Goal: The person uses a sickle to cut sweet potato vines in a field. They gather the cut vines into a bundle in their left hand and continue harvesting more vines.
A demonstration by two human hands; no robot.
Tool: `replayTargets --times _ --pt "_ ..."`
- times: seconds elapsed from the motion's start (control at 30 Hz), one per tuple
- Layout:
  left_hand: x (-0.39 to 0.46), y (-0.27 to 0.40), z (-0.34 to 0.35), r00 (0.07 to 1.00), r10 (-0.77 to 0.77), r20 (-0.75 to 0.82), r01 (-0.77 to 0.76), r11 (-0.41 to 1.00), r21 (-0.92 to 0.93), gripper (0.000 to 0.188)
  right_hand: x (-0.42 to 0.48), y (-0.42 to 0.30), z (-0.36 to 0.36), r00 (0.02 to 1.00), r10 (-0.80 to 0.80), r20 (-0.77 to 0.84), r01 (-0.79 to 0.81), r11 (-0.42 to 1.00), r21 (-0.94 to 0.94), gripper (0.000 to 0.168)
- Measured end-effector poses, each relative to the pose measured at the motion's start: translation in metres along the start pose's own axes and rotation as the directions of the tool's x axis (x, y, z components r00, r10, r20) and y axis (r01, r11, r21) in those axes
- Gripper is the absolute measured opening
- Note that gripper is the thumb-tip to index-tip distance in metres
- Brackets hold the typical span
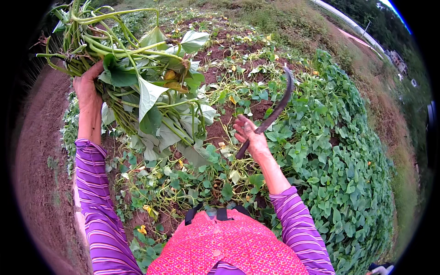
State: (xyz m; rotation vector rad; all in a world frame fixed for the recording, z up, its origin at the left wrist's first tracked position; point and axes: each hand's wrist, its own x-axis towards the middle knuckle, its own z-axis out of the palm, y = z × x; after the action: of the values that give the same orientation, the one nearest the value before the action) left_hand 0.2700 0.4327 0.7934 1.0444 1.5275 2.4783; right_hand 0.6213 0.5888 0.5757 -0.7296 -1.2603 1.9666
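My left hand [88, 84] is raised at the upper left, gripping a thick bundle of cut leafy vines [137, 62]; the stems bunch at its fingers and the broad leaves hang to the right. My right hand [251, 135], near the middle, holds a sickle [275, 111] with a dark, curved blade. The blade points up and away from me, while the short end of the tool sticks out below the palm. Some fingers of the right hand are partly spread, with the thumb side against the tool. The blade and the bundle are apart.
Low vines and yellowing leaves [192, 178] lie over reddish soil before me. Dense green vines [340, 165] cover the ground at right. Bare brown soil [44, 137] runs along the left, beyond a pale edging strip [79, 220]. Dry grass [295, 24] borders the far side.
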Motion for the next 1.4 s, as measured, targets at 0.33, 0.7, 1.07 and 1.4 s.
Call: replayTargets --times 0.33,0.7,1.07,1.4 --pt "-0.006 -0.001 -0.054 0.977 -0.058 -0.205 0.037 0.994 -0.102 0.038 0.013 0.079 0.046 0.857 0.190 0.478 0.128 0.821 -0.557 0.057" --pt "-0.076 -0.024 -0.107 0.997 -0.038 -0.060 0.037 0.999 -0.020 0.039 0.058 -0.046 0.015 0.970 0.045 0.238 0.216 0.285 -0.934 0.051" --pt "-0.192 -0.127 -0.016 0.404 -0.265 0.876 -0.907 0.010 0.421 0.014 0.064 -0.176 0.148 0.883 0.087 0.462 0.469 -0.102 -0.877 0.041" --pt "-0.147 -0.158 -0.040 0.864 -0.432 0.257 -0.247 0.081 0.966 0.019 -0.063 -0.077 0.116 0.819 0.220 0.530 0.494 0.200 -0.846 0.022"
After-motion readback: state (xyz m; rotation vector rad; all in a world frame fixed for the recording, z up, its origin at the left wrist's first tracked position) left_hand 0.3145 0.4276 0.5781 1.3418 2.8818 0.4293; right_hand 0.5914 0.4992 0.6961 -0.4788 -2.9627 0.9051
